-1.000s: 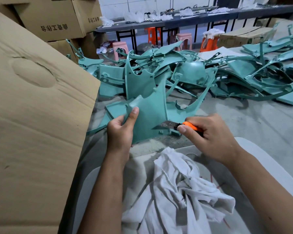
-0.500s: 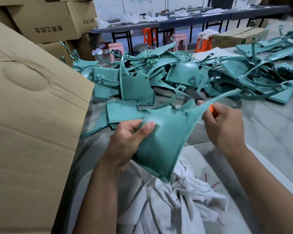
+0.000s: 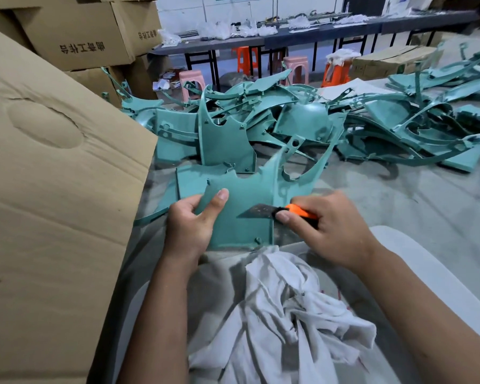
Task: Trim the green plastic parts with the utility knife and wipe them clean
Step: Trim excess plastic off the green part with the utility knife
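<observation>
A flat green plastic part (image 3: 250, 200) with two curved prongs stands upright in front of me. My left hand (image 3: 190, 220) grips its left edge, thumb pressed on the face. My right hand (image 3: 327, 228) holds an orange utility knife (image 3: 299, 212), and the grey blade (image 3: 257, 211) lies against the part's face, pointing left. A crumpled white rag (image 3: 286, 309) lies on my lap just below the part.
A large heap of green plastic parts (image 3: 316, 126) covers the floor ahead and to the right. A tall cardboard box (image 3: 53, 203) stands close on my left, more boxes (image 3: 81, 37) behind it. Plastic stools (image 3: 297, 69) and long tables (image 3: 316, 37) stand at the back.
The part was turned over and tilted half a second ago with the knife behind it. Now it stands upright again and the blade is back on its face.
</observation>
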A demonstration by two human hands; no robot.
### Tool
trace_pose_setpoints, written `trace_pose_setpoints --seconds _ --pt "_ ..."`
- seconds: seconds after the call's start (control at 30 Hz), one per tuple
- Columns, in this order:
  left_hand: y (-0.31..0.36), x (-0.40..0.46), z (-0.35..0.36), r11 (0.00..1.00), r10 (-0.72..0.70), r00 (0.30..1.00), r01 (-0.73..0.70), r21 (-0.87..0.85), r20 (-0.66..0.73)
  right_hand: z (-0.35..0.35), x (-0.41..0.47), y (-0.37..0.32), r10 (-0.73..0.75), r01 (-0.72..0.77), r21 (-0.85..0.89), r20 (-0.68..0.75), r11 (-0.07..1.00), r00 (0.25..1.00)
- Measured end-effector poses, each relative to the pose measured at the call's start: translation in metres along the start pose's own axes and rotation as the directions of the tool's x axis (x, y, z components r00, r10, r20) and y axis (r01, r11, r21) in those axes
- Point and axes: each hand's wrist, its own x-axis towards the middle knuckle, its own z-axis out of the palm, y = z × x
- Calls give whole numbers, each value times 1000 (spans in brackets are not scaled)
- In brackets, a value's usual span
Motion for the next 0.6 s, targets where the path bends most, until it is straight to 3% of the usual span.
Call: trace_pose_setpoints --seconds 0.17,0.3,0.47,0.6 --pt "3 -6 0 997 -29 982 42 -69 189 -7 -2 9 138 -146 -49 -139 988 981" --pt "8 -9 -2 987 -26 958 69 -143 286 -20 -4 22 262 -309 -85 -349 947 899" --pt "11 -13 1 990 -20 958 60 -131 286 -22 -6 39 422 -569 -217 -476 793 771" --pt "12 -13 2 994 -6 969 33 -106 247 -20 -7 44 495 -672 -292 -493 680 715"
